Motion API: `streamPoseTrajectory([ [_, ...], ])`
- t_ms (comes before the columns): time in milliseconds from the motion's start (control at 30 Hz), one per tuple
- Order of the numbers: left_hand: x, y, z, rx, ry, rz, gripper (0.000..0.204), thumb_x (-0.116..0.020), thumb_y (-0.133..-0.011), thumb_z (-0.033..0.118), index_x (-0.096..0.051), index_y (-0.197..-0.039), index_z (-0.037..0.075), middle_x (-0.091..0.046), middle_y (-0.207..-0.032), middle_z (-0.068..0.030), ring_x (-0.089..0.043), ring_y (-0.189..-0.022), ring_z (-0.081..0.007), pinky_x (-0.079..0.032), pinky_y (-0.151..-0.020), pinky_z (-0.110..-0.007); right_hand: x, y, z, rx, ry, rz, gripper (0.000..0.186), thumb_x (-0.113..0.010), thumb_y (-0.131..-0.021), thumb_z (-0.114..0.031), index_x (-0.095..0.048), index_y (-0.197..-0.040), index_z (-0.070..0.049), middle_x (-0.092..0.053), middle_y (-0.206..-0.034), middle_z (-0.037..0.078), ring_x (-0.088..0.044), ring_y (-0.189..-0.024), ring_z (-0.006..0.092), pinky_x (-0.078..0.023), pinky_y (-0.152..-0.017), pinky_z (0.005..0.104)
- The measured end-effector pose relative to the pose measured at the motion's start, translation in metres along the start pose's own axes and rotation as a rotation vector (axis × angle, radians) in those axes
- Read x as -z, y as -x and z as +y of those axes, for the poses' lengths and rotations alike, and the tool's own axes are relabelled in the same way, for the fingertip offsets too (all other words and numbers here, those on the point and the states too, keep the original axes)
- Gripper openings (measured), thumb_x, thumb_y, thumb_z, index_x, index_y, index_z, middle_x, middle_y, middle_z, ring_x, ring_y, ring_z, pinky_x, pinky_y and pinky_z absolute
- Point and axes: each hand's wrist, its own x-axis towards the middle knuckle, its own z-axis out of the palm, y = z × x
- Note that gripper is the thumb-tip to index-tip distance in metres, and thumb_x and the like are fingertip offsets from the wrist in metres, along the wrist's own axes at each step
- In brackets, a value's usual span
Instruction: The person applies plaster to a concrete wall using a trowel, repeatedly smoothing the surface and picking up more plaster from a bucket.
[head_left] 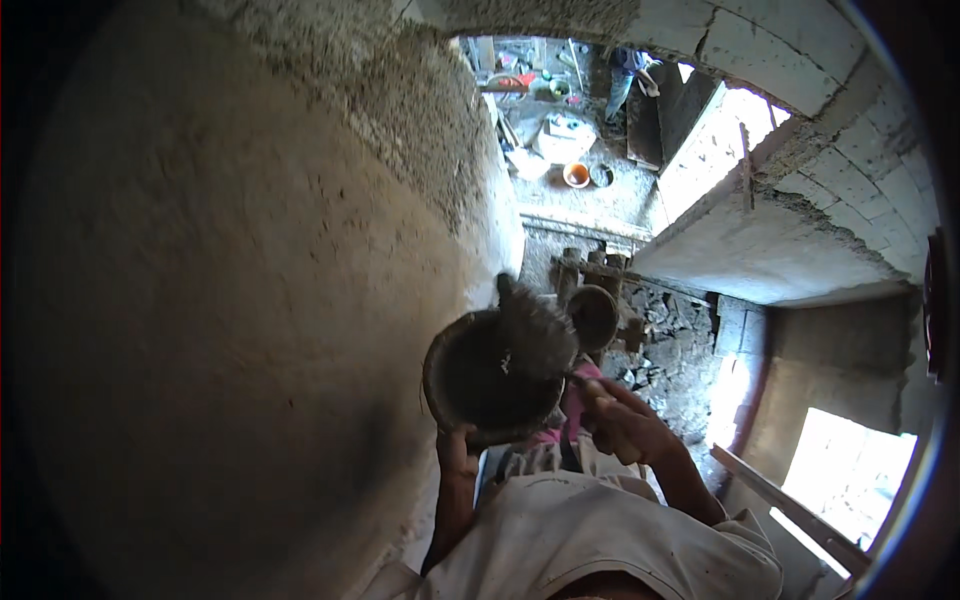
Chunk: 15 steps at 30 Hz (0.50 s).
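My left hand [457, 447] grips the near rim of a round, dark mortar bowl [433, 380], which is held beside the wall. In my closed right hand [625, 422] is the handle of a trowel [571, 377]. A grey lump of mortar [540, 335], smeared by motion, sits over the trowel's front end above the bowl's right side and hides the blade. Dark grey material coats the inside of the bowl.
A smooth plastered wall [250, 300] fills the left, with rough plaster [410, 130] above. Beyond the bowl, a bucket [593, 318] stands by wooden posts [570, 268]. Rubble [680, 330] lies below right. Farther off are an orange bucket [576, 175] and another person [622, 80].
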Motion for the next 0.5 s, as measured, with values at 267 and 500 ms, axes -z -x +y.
streamPoseTrajectory([
  [267, 0.043, 0.007, -0.004, -0.076, -0.023, 0.128, 0.051, -0.066, -0.066, -0.003, -0.057, -0.115, 0.008, -0.06, -0.106, -0.0082, -0.061, -0.095, -0.0258, -0.055, -0.08, -0.042, -0.056, -0.098, -0.131, 0.954, 0.236, 0.796, 0.047, -0.062, -0.094, -0.015, -0.038, -0.133, -0.006, -0.056, -0.094, 0.006, -0.054, -0.078, 0.0104, -0.046, -0.064, 0.0258],
  [500, -0.027, 0.072, 0.021, -0.002, 0.15, -0.027, 0.056, -0.063, -0.072, 0.001, -0.055, -0.127, 0.01, -0.065, -0.113, -0.0097, -0.064, -0.1, -0.0283, -0.054, -0.088, -0.042, -0.17, -0.365, -0.114, 1.226, 0.392, 0.594, 0.042, -0.048, -0.094, -0.003, -0.034, -0.133, 0.0, -0.047, -0.113, 0.014, -0.05, -0.101, 0.0241, -0.042, -0.095, 0.0367],
])
